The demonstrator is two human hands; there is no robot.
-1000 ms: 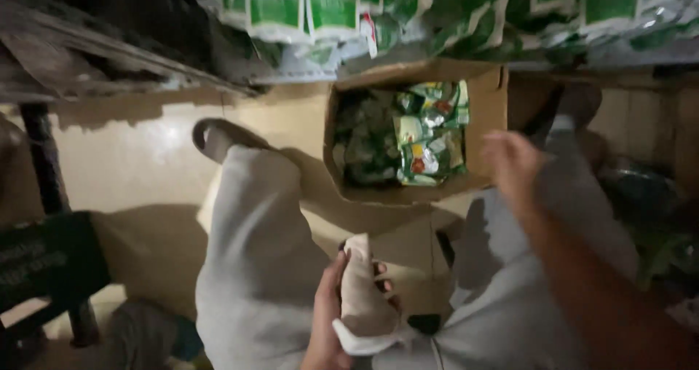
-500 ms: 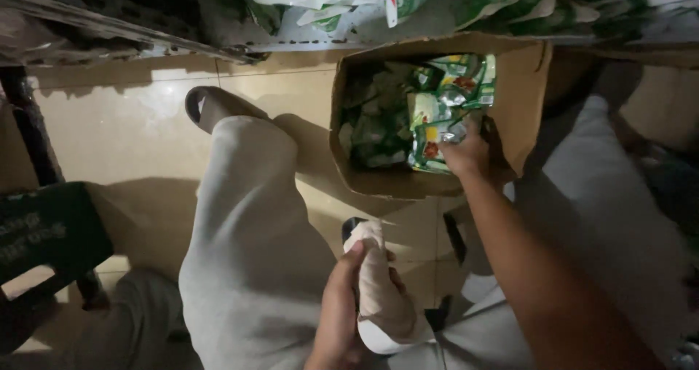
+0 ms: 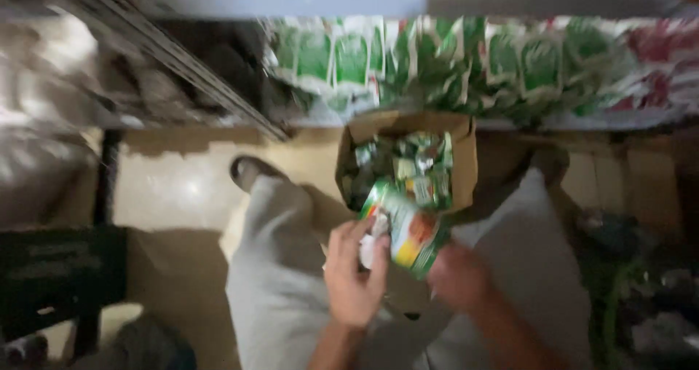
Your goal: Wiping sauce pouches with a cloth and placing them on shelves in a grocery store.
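In the lower middle of the frame, both hands met over a green packet point(image 3: 408, 235) with a white, red and yellow printed face, held up just in front of an open cardboard box point(image 3: 466, 173). The left hand point(image 3: 355, 275) was curled with its fingers point(image 3: 368, 231) against the packet's left edge, and something pale and crumpled showed between them; whether it was a separate cloth or part of the packet could not be told through the blur. The right hand point(image 3: 457, 275) was smeared by motion, closed around the packet's lower right corner as far as could be seen, though how tightly was unclear. The box, between the person's pale grey trouser legs point(image 3: 269, 290), was packed with more green packets like it. Across the top of the frame, a shelf point(image 3: 408, 122) carried a row of hanging green and white pouches point(image 3: 451, 64), with reddish ones at the upper right. The packet looked light, soft and crinkly, likely slick film that would buckle if squeezed mid-face; its sealed edges or corners seemed the safest places to pinch it.
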